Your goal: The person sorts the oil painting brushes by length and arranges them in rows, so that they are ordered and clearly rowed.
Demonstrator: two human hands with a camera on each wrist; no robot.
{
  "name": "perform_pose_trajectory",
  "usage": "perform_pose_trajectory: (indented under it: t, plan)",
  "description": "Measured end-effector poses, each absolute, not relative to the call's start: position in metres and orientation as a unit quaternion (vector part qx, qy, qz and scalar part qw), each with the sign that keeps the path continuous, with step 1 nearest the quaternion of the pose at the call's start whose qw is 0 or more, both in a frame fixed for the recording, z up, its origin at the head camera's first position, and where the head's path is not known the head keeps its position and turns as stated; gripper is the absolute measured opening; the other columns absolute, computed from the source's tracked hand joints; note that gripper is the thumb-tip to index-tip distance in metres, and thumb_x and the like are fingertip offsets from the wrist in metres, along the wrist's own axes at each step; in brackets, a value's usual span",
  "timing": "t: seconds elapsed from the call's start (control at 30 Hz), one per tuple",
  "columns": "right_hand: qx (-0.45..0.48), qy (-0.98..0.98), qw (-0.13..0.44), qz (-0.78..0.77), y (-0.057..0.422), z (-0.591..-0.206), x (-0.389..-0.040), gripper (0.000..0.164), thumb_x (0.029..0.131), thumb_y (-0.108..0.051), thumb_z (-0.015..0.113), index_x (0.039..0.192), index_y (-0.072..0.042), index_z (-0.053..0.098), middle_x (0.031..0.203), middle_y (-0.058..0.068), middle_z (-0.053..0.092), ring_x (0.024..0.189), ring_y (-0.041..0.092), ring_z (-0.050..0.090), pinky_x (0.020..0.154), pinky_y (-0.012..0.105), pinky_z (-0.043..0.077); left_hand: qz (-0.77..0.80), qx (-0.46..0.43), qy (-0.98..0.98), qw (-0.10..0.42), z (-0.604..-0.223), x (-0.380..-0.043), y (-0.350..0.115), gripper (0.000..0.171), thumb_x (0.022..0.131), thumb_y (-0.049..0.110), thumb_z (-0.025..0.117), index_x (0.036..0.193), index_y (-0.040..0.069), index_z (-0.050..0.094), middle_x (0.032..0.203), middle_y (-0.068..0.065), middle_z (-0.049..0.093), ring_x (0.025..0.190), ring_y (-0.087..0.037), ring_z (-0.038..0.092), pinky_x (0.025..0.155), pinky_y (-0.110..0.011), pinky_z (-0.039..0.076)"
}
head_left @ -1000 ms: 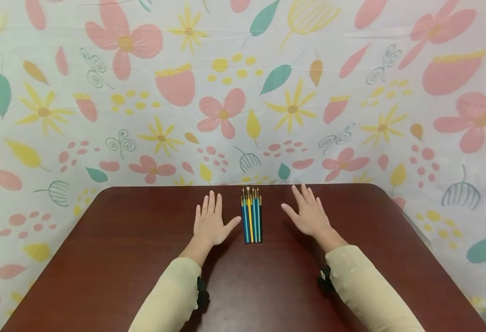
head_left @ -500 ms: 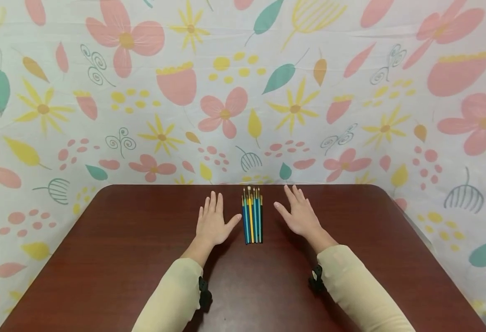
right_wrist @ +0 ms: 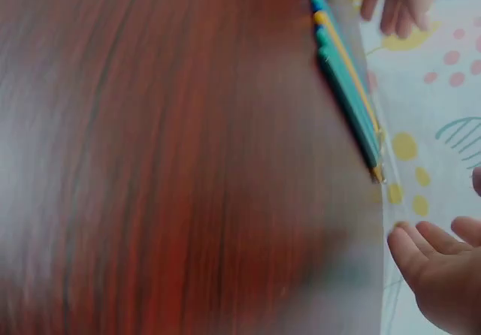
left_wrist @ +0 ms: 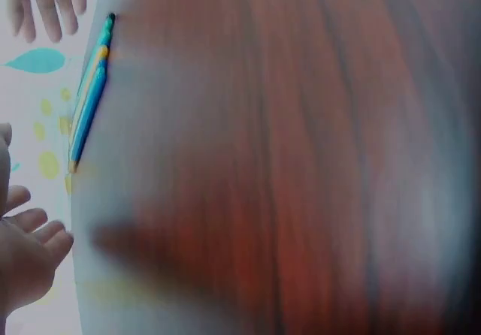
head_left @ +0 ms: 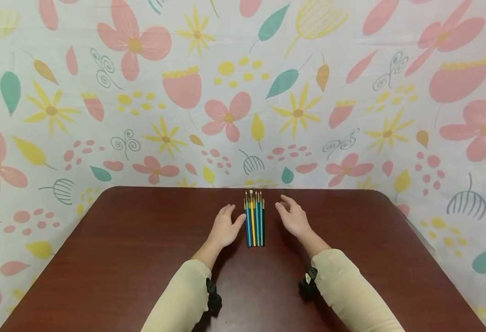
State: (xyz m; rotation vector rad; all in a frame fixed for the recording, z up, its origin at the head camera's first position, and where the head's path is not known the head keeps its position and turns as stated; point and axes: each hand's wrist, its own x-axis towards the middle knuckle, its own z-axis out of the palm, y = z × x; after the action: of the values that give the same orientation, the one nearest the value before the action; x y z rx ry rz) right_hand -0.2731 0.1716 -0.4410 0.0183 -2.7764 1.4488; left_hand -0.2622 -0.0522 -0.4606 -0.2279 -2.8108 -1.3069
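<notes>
Several slim paintbrushes [head_left: 254,223] lie side by side on the table, bristles pointing to the far edge. Their handles are blue, teal, dark and one yellow. Just left of the bundle is my left hand [head_left: 225,227], its thumb tip right at the outer brush in the head view. My right hand [head_left: 294,219] hovers to the right, a small gap from the brushes, fingers loosely bent. Both palms face inward and hold nothing. The left wrist view shows the brushes [left_wrist: 92,95] beyond relaxed fingers; in the right wrist view the bundle [right_wrist: 347,87] lies above the right hand [right_wrist: 443,267].
A dark reddish-brown wooden table [head_left: 122,263] with rounded far corners carries the brushes. Behind it hangs a white cloth [head_left: 234,55] printed with flowers and leaves, reaching round both sides. A black device sits on each wrist by the cream sleeves [head_left: 184,290].
My right hand has moved left, closer to the brushes. The left hand has shifted slightly right, and the fingers of both hands have gone from spread straight to softly bent. The brushes stay in place.
</notes>
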Motion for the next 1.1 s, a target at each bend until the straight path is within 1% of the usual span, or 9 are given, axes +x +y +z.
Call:
perform_pose_trajectory:
  t: [0.1,0.2,0.4,0.5,0.6,0.7,0.87,1.0,1.1]
  plan:
    - [-0.022,-0.840,-0.037,0.541,0.169,-0.441,-0.274,0.054,0.101,-0.032,0.042,0.148,-0.007,0.030,0.142,0.021,0.043,0.126,0.036,0.049,0.103,0.049,0.044,-0.485,-0.052,-0.873,0.016,-0.463,-0.264,-0.045,0.053,0.098,0.034,0.050,0.138,0.001,0.045,0.140,-0.019,0.046,0.127,-0.033,0.048,0.102,-0.048,0.044]
    - [-0.037,-0.793,-0.075,0.603,0.166,-0.443,-0.273,0.052,0.102,-0.027,0.039,0.148,-0.004,0.027,0.144,0.023,0.039,0.127,0.037,0.049,0.103,0.048,0.044,-0.546,-0.012,-0.838,0.010,-0.467,-0.263,-0.038,0.046,0.098,0.029,0.050,0.135,0.001,0.049,0.132,-0.018,0.054,0.118,-0.031,0.056,0.096,-0.045,0.050]
    - [-0.070,-0.727,-0.131,0.670,0.160,-0.445,-0.273,0.053,0.103,-0.026,0.036,0.149,-0.003,0.023,0.146,0.026,0.037,0.129,0.038,0.046,0.105,0.048,0.042,-0.654,0.069,-0.753,0.011,-0.472,-0.266,-0.030,0.037,0.098,0.020,0.050,0.128,0.000,0.055,0.121,-0.019,0.060,0.112,-0.030,0.059,0.094,-0.041,0.052]
    - [-0.084,-0.708,-0.147,0.685,0.158,-0.445,-0.275,0.055,0.103,-0.028,0.036,0.149,-0.002,0.021,0.146,0.026,0.037,0.129,0.037,0.046,0.105,0.046,0.042,-0.709,0.091,-0.700,0.004,-0.475,-0.268,-0.030,0.035,0.098,0.016,0.050,0.127,-0.002,0.056,0.120,-0.022,0.061,0.110,-0.030,0.062,0.092,-0.038,0.053]
    - [-0.095,-0.694,-0.155,0.697,0.157,-0.445,-0.275,0.055,0.103,-0.027,0.035,0.149,-0.002,0.019,0.146,0.026,0.037,0.129,0.037,0.046,0.105,0.046,0.042,-0.740,0.098,-0.665,-0.014,-0.479,-0.270,-0.032,0.034,0.098,0.014,0.051,0.126,-0.003,0.056,0.122,-0.022,0.060,0.111,-0.029,0.062,0.092,-0.036,0.053]
    - [-0.103,-0.687,-0.156,0.702,0.157,-0.447,-0.276,0.053,0.104,-0.025,0.034,0.149,-0.002,0.020,0.145,0.026,0.038,0.129,0.037,0.047,0.105,0.046,0.042,-0.750,0.076,-0.655,-0.042,-0.483,-0.272,-0.035,0.035,0.098,0.013,0.050,0.128,-0.005,0.054,0.125,-0.024,0.059,0.114,-0.030,0.061,0.093,-0.037,0.052]
    - [-0.116,-0.678,-0.151,0.710,0.154,-0.448,-0.278,0.052,0.103,-0.023,0.036,0.148,0.000,0.023,0.144,0.027,0.040,0.128,0.037,0.047,0.104,0.045,0.043,-0.753,0.041,-0.651,-0.088,-0.484,-0.273,-0.042,0.037,0.099,0.014,0.048,0.132,-0.004,0.051,0.131,-0.024,0.055,0.119,-0.030,0.058,0.096,-0.038,0.050]
    - [-0.124,-0.676,-0.147,0.711,0.149,-0.448,-0.279,0.051,0.103,-0.020,0.037,0.148,0.001,0.025,0.143,0.027,0.041,0.128,0.037,0.047,0.104,0.044,0.044,-0.745,0.025,-0.658,-0.101,-0.484,-0.273,-0.047,0.038,0.100,0.013,0.047,0.134,-0.004,0.049,0.134,-0.023,0.053,0.122,-0.030,0.055,0.098,-0.039,0.048]
    - [-0.134,-0.683,-0.137,0.705,0.146,-0.449,-0.281,0.048,0.102,-0.017,0.038,0.145,0.002,0.030,0.139,0.026,0.046,0.126,0.036,0.051,0.101,0.043,0.047,-0.741,0.021,-0.663,-0.099,-0.483,-0.272,-0.048,0.037,0.100,0.012,0.046,0.133,-0.004,0.050,0.134,-0.023,0.052,0.123,-0.030,0.055,0.099,-0.040,0.047]
